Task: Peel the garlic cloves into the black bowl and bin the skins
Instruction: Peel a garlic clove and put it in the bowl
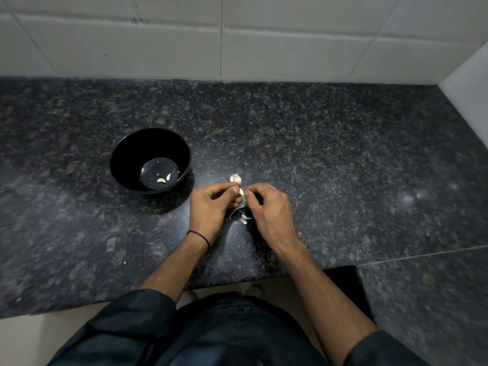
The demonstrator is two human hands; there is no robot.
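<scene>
A black bowl (pixel 124 157) stands on the dark granite counter (pixel 330 159) at the left, with two peeled cloves (pixel 163 179) lying in its bottom. Just right of centre, my left hand (pixel 211 204) pinches a pale garlic clove (pixel 241 192) between thumb and fingers. My right hand (pixel 266 207) pinches at the same clove from the right side. A garlic bulb piece (pixel 235 178) rests on the counter just beyond my fingers. Loose skins (pixel 241 215) hang and lie under and between my hands.
A tiled wall (pixel 237 40) runs along the back of the counter and a white wall closes the right side. The counter's front edge (pixel 79 307) runs close to my body, stepping nearer on the right. No bin is in view.
</scene>
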